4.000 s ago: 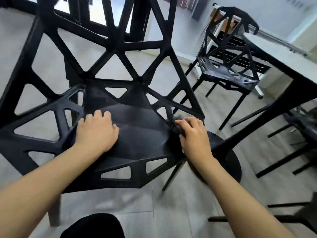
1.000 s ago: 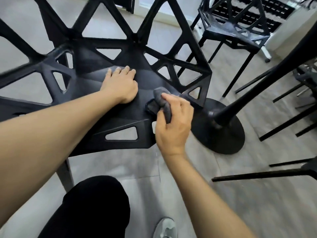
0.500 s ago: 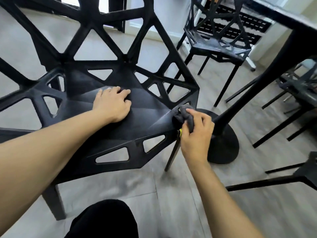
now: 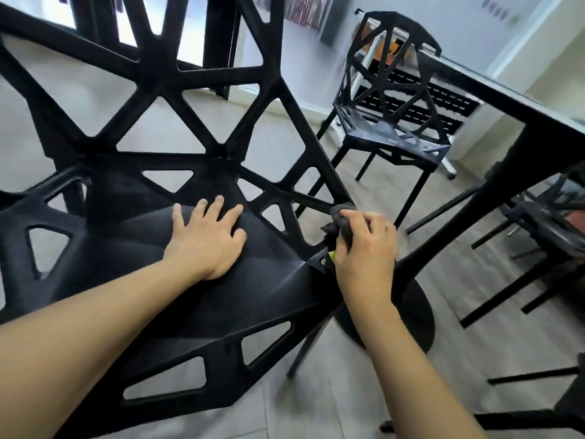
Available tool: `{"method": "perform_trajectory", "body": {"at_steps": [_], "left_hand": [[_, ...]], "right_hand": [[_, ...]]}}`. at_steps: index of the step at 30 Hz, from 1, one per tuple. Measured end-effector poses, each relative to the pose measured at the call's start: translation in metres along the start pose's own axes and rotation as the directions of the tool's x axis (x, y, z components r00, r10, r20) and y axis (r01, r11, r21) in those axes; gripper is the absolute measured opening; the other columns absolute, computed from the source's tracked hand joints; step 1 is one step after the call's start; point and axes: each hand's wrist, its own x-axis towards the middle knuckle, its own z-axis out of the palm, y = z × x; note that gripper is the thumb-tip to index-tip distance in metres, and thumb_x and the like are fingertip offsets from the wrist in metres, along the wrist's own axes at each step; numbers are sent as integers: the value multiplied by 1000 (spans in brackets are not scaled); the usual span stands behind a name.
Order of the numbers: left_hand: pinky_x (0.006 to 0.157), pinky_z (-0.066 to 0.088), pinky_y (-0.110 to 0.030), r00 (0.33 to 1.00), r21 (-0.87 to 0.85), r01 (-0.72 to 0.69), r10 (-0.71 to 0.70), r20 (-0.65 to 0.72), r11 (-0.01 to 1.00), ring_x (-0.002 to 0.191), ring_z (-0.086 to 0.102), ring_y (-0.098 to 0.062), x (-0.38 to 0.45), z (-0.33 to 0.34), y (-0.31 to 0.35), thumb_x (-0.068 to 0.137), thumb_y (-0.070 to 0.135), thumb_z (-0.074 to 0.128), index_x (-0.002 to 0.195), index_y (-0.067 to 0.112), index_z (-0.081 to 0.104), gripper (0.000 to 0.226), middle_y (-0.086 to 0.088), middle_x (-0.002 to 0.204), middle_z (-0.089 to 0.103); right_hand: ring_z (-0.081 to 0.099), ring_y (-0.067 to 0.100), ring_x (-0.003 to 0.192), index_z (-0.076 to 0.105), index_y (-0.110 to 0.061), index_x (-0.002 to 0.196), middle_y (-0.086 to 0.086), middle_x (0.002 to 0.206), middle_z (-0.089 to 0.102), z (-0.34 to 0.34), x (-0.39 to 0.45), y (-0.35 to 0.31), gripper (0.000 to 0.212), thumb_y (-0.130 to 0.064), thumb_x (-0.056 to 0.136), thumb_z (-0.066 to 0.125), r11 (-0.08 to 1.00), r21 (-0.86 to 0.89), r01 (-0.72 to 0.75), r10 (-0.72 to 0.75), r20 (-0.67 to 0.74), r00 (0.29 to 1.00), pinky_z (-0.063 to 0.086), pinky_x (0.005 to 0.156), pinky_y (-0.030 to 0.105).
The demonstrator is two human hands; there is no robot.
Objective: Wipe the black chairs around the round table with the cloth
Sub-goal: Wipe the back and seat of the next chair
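On the near chair (image 4: 190, 299), the left hand (image 4: 209, 239) lies flat with fingers spread on the seat, while the right hand (image 4: 364, 248) grips the bunched dark cloth (image 4: 343, 217) against the seat's right corner strut. This chair seems mid-wipe; its matte black lattice looks mostly clean. Farther right, beside the tabletop (image 4: 506, 90), another black chair (image 4: 392, 122) shows a dusty grey seat, probably unwiped.

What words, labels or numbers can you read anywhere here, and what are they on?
None can be read.
Yellow-green tag under the right hand, beside the grey cloth: too small to tell any print.
Wall marks top right: blurred.
Near chair and far chair: no lettering visible.
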Motion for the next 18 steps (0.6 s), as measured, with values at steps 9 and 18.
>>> {"method": "perform_trajectory", "body": {"at_steps": [9,18], "left_hand": [[121,-6,-60,1000,-47,15,-16,-22,999,155,-2,-24,-6,-4,1,102,46,17,161,27,6,62,0,169,-1],[121,-5,-59,999,-58,35,-37,-37,998,155,-2,-22,-5,-3,6,102,44,18,161,14,4,67,1,169,-3]], "right_hand": [[56,33,83,69,-20,92,4,88,61,36,50,-25,20,-10,76,76,895,-141,422,-397,173,901,47,70,43],[56,32,93,68,-15,110,6,102,61,49,60,-24,28,-13,82,75,856,-110,505,-499,85,863,45,78,45]]}}
